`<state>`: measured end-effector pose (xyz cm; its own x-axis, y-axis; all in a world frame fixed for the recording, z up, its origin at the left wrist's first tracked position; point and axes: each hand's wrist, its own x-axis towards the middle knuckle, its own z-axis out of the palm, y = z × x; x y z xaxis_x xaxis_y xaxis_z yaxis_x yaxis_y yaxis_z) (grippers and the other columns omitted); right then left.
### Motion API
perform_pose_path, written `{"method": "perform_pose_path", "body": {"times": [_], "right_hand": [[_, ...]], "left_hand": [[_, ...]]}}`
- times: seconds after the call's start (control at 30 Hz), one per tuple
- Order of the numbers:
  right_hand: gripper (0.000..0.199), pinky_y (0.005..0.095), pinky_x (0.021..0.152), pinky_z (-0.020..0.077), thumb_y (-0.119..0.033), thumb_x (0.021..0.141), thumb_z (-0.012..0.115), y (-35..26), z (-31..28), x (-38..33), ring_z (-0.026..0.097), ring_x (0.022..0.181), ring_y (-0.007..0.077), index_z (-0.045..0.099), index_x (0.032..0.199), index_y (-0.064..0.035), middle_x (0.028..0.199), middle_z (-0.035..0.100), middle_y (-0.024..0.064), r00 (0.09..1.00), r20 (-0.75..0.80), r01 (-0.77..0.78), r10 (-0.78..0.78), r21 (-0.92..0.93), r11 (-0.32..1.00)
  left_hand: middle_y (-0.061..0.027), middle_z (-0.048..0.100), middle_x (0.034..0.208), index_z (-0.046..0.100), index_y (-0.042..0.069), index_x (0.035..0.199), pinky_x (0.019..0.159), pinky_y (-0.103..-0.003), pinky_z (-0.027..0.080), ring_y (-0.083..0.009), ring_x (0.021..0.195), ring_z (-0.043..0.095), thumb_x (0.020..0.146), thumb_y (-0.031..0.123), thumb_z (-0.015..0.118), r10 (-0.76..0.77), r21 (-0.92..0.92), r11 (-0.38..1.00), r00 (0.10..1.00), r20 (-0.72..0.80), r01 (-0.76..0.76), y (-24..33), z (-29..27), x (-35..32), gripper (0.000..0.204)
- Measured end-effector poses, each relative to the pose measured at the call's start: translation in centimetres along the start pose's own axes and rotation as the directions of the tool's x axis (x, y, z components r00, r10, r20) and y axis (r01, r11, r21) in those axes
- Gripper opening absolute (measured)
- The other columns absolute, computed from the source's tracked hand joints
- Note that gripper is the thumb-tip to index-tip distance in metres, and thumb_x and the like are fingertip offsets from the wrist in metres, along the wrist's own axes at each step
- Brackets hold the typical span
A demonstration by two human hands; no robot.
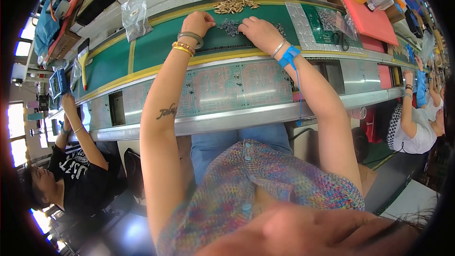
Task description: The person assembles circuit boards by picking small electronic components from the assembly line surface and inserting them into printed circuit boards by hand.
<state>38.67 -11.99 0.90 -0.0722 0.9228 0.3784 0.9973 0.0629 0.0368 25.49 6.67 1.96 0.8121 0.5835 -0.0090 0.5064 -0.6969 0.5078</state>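
My left hand (197, 24) is over the green work mat, left of a small pile of grey electronic components (229, 27). Its fingers are curled into a pinch; whatever sits between the tips is too small to make out. From the other side my right hand (259, 32) reaches the pile's right edge, fingertips drawn together; I cannot see what they hold. More grey parts (280, 29) lie partly hidden behind the right hand. Just beyond is a heap of brass-coloured cylindrical parts (234, 6). A row of small dark parts (226, 48) runs along the mat's near edge.
Green circuit boards (215, 87) lie on the metal rail below my wrists. A blue wrist strap (289, 56) trails a cord from my right arm. Scissors (342, 41) and bagged parts (337, 21) are at right, a clear bag (136, 18) at left. People work on both sides.
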Motion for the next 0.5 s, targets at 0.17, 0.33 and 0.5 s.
{"method": "perform_pose_path", "body": {"times": [0.17,0.33,0.5], "right_hand": [[0.017,0.0324,0.070,0.0501,-0.005,0.075,0.060,-0.6,-3.0,-2.6,0.057,0.084,0.0234,0.060,0.092,-0.0079,0.085,0.055,0.0057,0.991,-0.045,-0.120,0.125,0.106,0.987],[0.007,0.0338,0.065,0.0489,-0.008,0.080,0.063,-3.4,-8.2,-8.9,0.061,0.076,0.0257,0.062,0.087,-0.0070,0.083,0.062,0.0067,0.903,-0.145,-0.288,0.405,0.495,0.820],[0.008,0.0333,0.064,0.0486,-0.008,0.081,0.064,-5.2,-8.0,-14.1,0.062,0.074,0.0264,0.061,0.087,-0.0049,0.081,0.064,0.0089,0.810,0.058,-0.495,0.584,0.601,0.627]], "left_hand": [[-0.0074,0.069,0.079,0.070,0.011,0.081,0.072,-0.035,0.050,-0.0239,0.078,0.065,0.072,0.017,0.071,0.074,-0.018,0.997,0.996,0.044,-0.073,0.0,-0.4,0.1,0.011],[-0.0088,0.068,0.077,0.068,0.009,0.083,0.066,-0.033,0.051,-0.0208,0.071,0.067,0.072,0.018,0.066,0.176,0.094,0.982,0.979,-0.099,-0.167,0.4,-1.2,-1.2,0.014],[-0.0073,0.068,0.076,0.067,0.006,0.086,0.066,-0.029,0.051,-0.0180,0.070,0.066,0.075,0.013,0.065,0.221,-0.198,0.945,0.955,-0.197,-0.259,2.7,-3.2,-6.0,0.013]]}}
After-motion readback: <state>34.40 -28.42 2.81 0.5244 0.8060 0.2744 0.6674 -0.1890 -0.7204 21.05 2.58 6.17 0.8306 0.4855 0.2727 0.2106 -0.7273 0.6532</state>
